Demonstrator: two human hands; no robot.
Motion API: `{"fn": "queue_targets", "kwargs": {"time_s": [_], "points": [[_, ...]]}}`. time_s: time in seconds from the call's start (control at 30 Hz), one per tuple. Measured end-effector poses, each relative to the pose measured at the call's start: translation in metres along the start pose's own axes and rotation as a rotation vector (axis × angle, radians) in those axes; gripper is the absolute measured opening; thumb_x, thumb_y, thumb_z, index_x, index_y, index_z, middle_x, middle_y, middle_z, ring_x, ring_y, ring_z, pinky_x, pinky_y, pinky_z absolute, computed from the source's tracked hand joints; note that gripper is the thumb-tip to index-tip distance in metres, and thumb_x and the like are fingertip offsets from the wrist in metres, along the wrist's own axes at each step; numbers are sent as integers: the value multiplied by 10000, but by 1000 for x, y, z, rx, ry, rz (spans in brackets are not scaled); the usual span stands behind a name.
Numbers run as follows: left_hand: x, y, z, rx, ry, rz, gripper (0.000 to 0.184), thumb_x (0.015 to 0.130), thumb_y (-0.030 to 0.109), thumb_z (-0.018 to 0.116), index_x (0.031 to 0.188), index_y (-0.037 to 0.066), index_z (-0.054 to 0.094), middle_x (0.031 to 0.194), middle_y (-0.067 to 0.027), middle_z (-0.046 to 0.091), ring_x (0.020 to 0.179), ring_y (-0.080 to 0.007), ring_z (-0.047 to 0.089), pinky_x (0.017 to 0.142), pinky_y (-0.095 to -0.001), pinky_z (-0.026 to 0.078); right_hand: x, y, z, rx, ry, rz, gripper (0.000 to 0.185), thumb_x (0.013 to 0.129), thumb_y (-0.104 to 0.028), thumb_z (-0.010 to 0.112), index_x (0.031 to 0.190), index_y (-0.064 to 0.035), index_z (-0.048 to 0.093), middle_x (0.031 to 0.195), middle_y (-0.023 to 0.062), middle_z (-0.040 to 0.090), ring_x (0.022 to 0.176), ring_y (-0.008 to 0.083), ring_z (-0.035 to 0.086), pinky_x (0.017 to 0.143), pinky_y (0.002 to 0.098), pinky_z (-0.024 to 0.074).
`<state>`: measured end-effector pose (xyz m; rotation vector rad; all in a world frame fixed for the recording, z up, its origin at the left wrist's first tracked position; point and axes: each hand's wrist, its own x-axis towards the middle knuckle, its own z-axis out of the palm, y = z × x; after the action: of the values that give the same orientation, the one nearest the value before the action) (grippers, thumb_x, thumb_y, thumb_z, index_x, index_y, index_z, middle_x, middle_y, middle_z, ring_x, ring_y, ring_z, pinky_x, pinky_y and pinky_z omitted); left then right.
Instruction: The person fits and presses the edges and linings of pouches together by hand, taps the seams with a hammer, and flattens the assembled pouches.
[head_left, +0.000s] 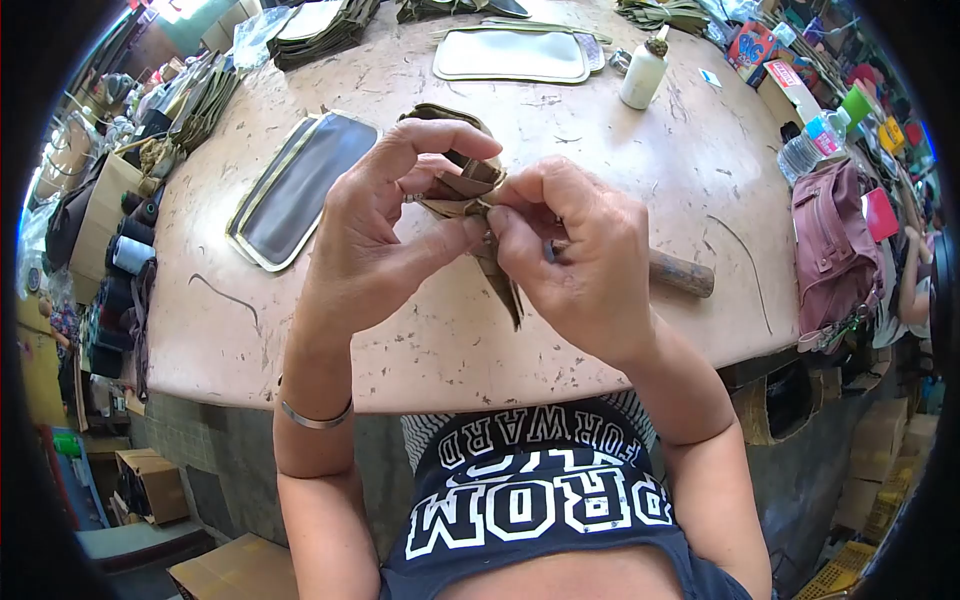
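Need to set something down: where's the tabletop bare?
Loose bits aside, between white bottle and wooden handle, and between dark panel and near edge. Crowded: far side, stacked pieces; centre, under left hand, right hand and brown piece.

Pink bag (838,245) near right edge of table (230,340), clear plastic bottle (806,156) just beyond; cardboard box (158,490) lower left.

The held fabric (474,182) is olive-brown; the bag (836,250) dusty pink

The left hand (370,220) and right hand (590,260) block the middle; room runs between the handle (683,273) and the bag (838,245), the bottle (643,80) farther back.
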<state>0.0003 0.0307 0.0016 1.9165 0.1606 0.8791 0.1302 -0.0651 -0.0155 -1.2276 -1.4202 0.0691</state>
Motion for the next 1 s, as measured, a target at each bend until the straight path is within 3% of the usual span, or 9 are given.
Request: {"fn": "queue_targets", "kwargs": {"time_s": [0.23,0.33,0.43,0.63,0.73,0.83,0.9,1.0], "points": [[0,-4,-3,-79,13,-6,417,702,-86,621,1094,-41,485,1006,-89,560,883,-123,569,783,-258,480,-4,9,3,220,-48,206,146,778,5,588,894,13,501,799,37,549,599,44,515,516,175,446],[-1,-7,-8,-104,-27,-35,410,712,-81,616,1098,-46,481,1005,-93,557,869,-125,567,783,-258,480,-2,18,4,408,-97,277,232,796,0,579,995,16,460,912,66,525,641,58,535,538,187,484],[-1,-10,-8,-144,-37,-11,391,727,-75,603,1098,-46,482,1006,-97,557,870,-129,568,786,-261,482,2,13,10,745,6,383,210,741,26,583,942,22,523,874,64,544,600,79,575,508,202,483],[-2,-7,-11,-98,-21,-38,365,747,-74,571,1100,-45,481,1019,-108,557,888,-137,575,775,-264,489,7,16,6,788,-161,441,230,774,23,537,1002,56,535,967,80,532,665,98,600,566,199,526],[-3,-6,-17,-131,-37,-108,372,743,-61,605,1094,-45,482,1041,-111,553,879,-139,581,771,-262,496,7,19,6,743,-181,406,202,773,-11,547,970,32,565,929,63,548,678,86,595,551,214,508],[-4,-3,-16,-80,-44,-117,411,727,-48,652,1098,-33,475,1051,-108,552,868,-140,587,768,-267,506,16,24,-6,339,-296,218,203,750,-80,582,938,-5,596,925,74,572,709,129,601,594,282,491],[-2,-5,-16,-68,-51,-80,461,711,-36,683,1107,-21,447,1039,-98,546,869,-141,588,764,-273,512,24,22,-8,140,-221,-50,214,729,-125,602,921,-30,610,928,87,576,733,173,593,633,323,471],[0,-7,-13,-114,-58,-65,518,697,-33,700,1116,-6,398,1020,-82,526,868,-146,592,755,-277,516,30,7,-6,-24,-203,-263,246,684,-104,644,919,-36,614,926,108,576,774,221,588,685,324,466]]}}
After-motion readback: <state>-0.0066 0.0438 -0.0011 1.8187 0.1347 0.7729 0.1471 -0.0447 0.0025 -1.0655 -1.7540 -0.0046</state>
